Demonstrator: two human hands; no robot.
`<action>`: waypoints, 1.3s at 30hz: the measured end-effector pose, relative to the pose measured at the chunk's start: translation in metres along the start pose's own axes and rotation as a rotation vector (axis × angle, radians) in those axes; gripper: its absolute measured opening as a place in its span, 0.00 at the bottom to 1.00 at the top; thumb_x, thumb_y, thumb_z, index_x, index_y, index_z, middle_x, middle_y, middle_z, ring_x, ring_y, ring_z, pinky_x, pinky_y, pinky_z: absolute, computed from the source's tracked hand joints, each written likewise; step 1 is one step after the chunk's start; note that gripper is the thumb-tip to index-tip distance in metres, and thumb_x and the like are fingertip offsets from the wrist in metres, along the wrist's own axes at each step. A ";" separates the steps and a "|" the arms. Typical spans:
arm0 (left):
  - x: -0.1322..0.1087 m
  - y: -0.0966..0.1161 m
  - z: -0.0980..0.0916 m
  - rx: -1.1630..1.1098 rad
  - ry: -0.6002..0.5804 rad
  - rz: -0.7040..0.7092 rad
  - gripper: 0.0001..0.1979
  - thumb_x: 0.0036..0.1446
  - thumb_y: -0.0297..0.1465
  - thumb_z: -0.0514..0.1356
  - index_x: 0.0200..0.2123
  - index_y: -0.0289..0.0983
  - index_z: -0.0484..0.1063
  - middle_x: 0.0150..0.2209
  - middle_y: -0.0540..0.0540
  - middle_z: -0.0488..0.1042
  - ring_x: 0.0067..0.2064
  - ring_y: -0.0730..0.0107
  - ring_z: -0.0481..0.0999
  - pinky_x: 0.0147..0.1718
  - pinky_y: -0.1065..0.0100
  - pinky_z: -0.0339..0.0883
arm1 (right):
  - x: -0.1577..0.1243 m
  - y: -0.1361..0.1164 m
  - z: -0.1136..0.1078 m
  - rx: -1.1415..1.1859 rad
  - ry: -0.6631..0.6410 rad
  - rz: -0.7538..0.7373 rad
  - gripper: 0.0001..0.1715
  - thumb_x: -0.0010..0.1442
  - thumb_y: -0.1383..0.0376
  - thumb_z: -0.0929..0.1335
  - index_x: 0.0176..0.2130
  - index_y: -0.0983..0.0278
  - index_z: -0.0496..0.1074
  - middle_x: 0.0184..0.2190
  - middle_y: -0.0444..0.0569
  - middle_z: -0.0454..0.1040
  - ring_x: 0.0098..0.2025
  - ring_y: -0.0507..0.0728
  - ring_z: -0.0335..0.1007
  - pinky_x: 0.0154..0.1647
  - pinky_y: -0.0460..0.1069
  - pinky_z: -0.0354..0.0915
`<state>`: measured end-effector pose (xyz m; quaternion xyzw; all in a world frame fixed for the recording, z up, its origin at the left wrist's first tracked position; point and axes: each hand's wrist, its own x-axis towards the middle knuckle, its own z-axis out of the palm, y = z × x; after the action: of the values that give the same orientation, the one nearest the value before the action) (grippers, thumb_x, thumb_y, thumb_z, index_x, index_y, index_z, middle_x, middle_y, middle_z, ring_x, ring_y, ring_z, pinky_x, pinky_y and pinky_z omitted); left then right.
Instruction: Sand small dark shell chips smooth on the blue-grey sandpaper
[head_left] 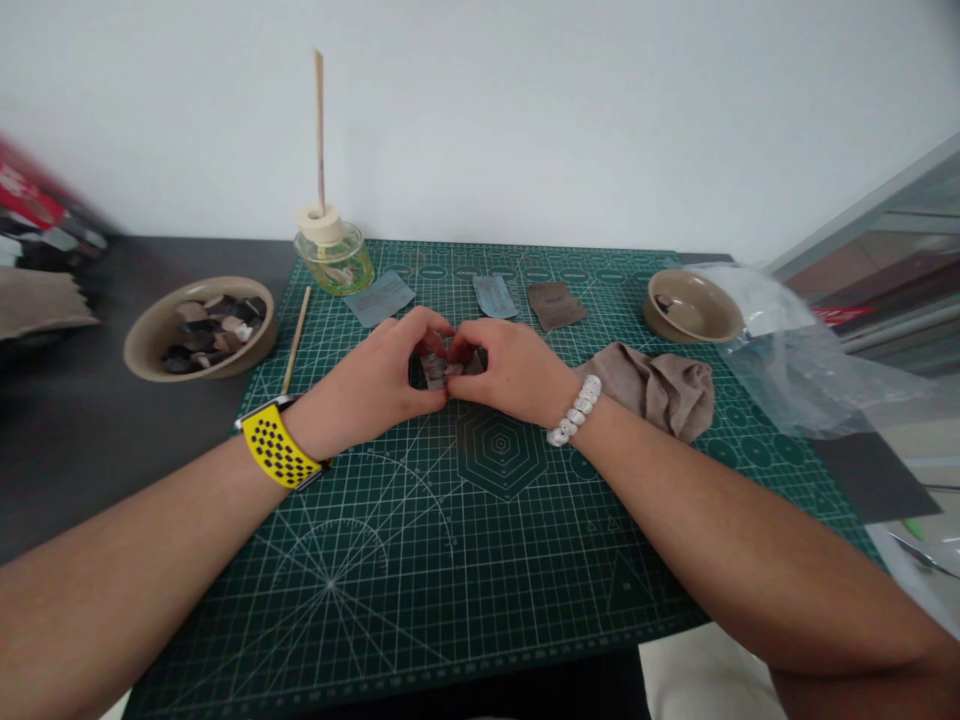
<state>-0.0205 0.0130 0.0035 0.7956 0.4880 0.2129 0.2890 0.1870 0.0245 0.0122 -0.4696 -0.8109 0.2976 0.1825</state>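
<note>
Two-handed grip: left hand (375, 375) and right hand (517, 370) pinch a grey scrap (435, 371) between fingertips, above the mat (510, 600).
Cloth (652, 390): rumpled, right of the right hand.
Stick (297, 340): beside the left bowl (144, 350).
Papers (555, 305): three, on the mat, beyond both hands.

Soft, even light on the wall (570, 120) and green mat (510, 590), while the view's edges blur and stretch

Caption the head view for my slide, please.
Bare left hand and right hand hold a small grey piece over a green gridded mat.
</note>
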 end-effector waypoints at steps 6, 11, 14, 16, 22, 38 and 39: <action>0.001 -0.001 0.000 0.011 -0.022 -0.014 0.26 0.53 0.37 0.69 0.55 0.42 0.73 0.52 0.42 0.83 0.52 0.48 0.82 0.54 0.49 0.76 | -0.001 0.000 0.001 -0.010 -0.013 0.020 0.14 0.53 0.70 0.77 0.34 0.60 0.69 0.36 0.43 0.76 0.39 0.55 0.70 0.44 0.51 0.62; 0.001 -0.002 0.000 0.016 -0.015 -0.014 0.26 0.53 0.37 0.69 0.56 0.42 0.73 0.53 0.42 0.83 0.52 0.47 0.82 0.55 0.48 0.76 | 0.000 0.004 0.004 -0.033 0.028 0.038 0.16 0.54 0.69 0.77 0.34 0.59 0.67 0.36 0.44 0.75 0.39 0.56 0.69 0.45 0.52 0.62; 0.000 -0.002 0.000 0.015 -0.010 -0.009 0.26 0.53 0.38 0.68 0.56 0.41 0.73 0.52 0.41 0.82 0.52 0.47 0.82 0.55 0.47 0.76 | 0.001 0.005 0.004 -0.039 0.043 0.047 0.15 0.54 0.69 0.78 0.35 0.60 0.70 0.37 0.45 0.76 0.40 0.56 0.70 0.46 0.51 0.62; 0.000 -0.003 0.001 0.010 -0.010 -0.004 0.26 0.54 0.38 0.68 0.56 0.41 0.73 0.53 0.41 0.82 0.52 0.47 0.82 0.55 0.47 0.76 | 0.001 0.004 0.003 -0.033 0.045 0.053 0.13 0.55 0.70 0.78 0.37 0.62 0.74 0.38 0.46 0.78 0.41 0.56 0.70 0.46 0.51 0.62; 0.001 -0.004 0.002 -0.014 -0.013 0.006 0.25 0.54 0.38 0.68 0.55 0.42 0.73 0.55 0.41 0.83 0.55 0.47 0.82 0.57 0.47 0.75 | 0.002 0.004 0.002 -0.012 0.036 0.026 0.09 0.57 0.71 0.77 0.39 0.64 0.81 0.39 0.47 0.81 0.42 0.56 0.73 0.48 0.51 0.63; 0.001 -0.003 0.001 0.047 -0.021 -0.004 0.26 0.54 0.38 0.68 0.57 0.41 0.74 0.54 0.41 0.82 0.54 0.46 0.81 0.56 0.47 0.75 | 0.002 0.007 0.005 -0.017 0.066 0.037 0.14 0.53 0.70 0.78 0.34 0.61 0.72 0.36 0.44 0.76 0.39 0.56 0.69 0.46 0.51 0.63; 0.001 -0.003 0.001 0.046 -0.021 -0.003 0.26 0.54 0.38 0.68 0.57 0.41 0.74 0.54 0.41 0.82 0.54 0.46 0.81 0.56 0.47 0.75 | 0.002 0.007 0.005 -0.016 0.071 0.035 0.12 0.53 0.71 0.78 0.35 0.61 0.74 0.37 0.44 0.77 0.40 0.56 0.69 0.46 0.51 0.63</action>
<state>-0.0211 0.0145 0.0006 0.8035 0.4909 0.1930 0.2761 0.1880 0.0273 0.0041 -0.4954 -0.7979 0.2777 0.2021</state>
